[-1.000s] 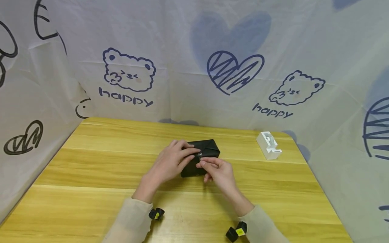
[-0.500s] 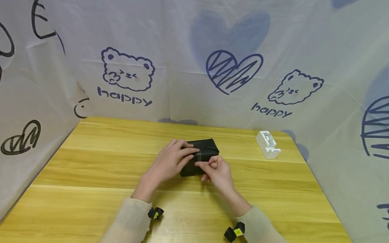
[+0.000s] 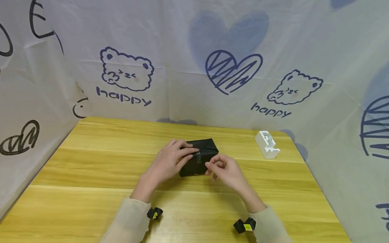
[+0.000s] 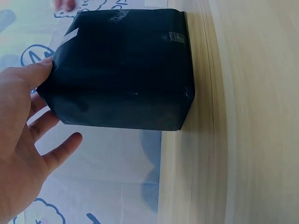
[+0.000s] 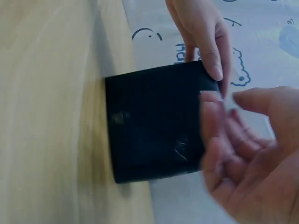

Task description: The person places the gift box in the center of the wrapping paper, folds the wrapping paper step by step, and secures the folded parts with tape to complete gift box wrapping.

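A box wrapped in black paper (image 3: 189, 167) sits mid-table, with folded flaps at its right end. Clear tape (image 4: 68, 37) shines on one of its edges in the left wrist view. My left hand (image 3: 170, 160) rests on the left part of the box, thumb on the near side and fingers across the top. The fingers look mostly straight in the left wrist view, one of them off the box. Just off the right end, my right hand (image 3: 226, 168) hovers with loosely bent fingers; it is blurred in the right wrist view, and nothing shows in it.
Toward the right rear of the wooden table (image 3: 91, 152) stands a small white tape dispenser (image 3: 266, 145). A printed cloth (image 3: 179, 84) hangs behind the table and along its sides. Both wrists carry small black cameras.
My right hand has smoothed down along the tape on the box's near side, then moved off to the right. My left hand and the box have stayed in place.
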A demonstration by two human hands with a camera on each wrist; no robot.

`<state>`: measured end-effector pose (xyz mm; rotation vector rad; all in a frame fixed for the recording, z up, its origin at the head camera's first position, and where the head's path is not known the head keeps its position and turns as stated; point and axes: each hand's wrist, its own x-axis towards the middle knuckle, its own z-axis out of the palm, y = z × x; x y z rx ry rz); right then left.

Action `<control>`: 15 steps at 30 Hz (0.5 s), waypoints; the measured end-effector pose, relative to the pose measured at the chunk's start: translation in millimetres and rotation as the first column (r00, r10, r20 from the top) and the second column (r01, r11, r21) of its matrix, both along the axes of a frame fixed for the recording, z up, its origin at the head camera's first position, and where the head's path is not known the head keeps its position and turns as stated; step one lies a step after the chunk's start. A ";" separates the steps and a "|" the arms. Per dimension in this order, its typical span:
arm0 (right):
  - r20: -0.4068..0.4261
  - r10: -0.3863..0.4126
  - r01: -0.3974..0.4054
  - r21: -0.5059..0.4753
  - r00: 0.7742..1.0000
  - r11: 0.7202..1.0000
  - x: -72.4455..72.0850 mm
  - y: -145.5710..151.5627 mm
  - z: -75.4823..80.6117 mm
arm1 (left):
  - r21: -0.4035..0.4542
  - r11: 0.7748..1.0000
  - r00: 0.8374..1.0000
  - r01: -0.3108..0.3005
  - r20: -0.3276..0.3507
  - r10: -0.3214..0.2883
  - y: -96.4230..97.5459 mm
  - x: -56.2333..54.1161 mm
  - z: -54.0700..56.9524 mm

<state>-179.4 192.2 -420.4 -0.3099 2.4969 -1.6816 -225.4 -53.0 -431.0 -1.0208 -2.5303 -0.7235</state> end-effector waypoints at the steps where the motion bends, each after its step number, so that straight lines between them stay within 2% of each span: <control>1: -0.066 -0.013 0.014 0.003 0.998 1.000 0.0 0.6 1.5 | -0.001 1.000 1.000 0.000 -0.002 0.000 -0.3 0.1 0.0; 3: -0.231 -0.040 0.049 0.034 0.972 0.998 -1.5 0.7 3.2 | -0.005 1.000 1.000 0.001 -0.007 -0.001 -0.7 0.1 0.0; 4: -0.322 -0.043 0.069 0.070 0.946 0.995 -3.2 0.4 3.4 | -0.007 1.000 1.000 0.002 -0.009 -0.002 -0.8 0.2 0.0; 7: -0.552 0.002 0.141 0.217 0.834 0.966 -12.2 -0.3 2.9 | -0.008 1.000 1.000 0.008 -0.019 -0.008 -1.0 0.3 0.6; 9: -0.618 0.081 0.157 0.321 0.782 0.934 -20.5 -0.5 1.1 | -0.005 1.000 0.999 0.017 -0.028 -0.017 -1.5 0.2 1.2; 11: -0.627 0.167 0.135 0.405 0.761 0.904 -28.1 -0.9 -1.5 | 0.000 1.000 0.999 0.025 -0.036 -0.025 -1.8 -0.3 1.4; 13: -0.603 0.226 0.098 0.456 0.765 0.884 -33.3 -2.1 -5.1 | 0.004 0.999 0.999 0.032 -0.042 -0.032 -2.1 -1.0 1.4; 15: -0.588 0.249 0.081 0.477 0.769 0.875 -35.7 -3.9 -8.4 | 0.008 0.999 0.998 0.036 -0.044 -0.036 -2.2 -1.6 1.2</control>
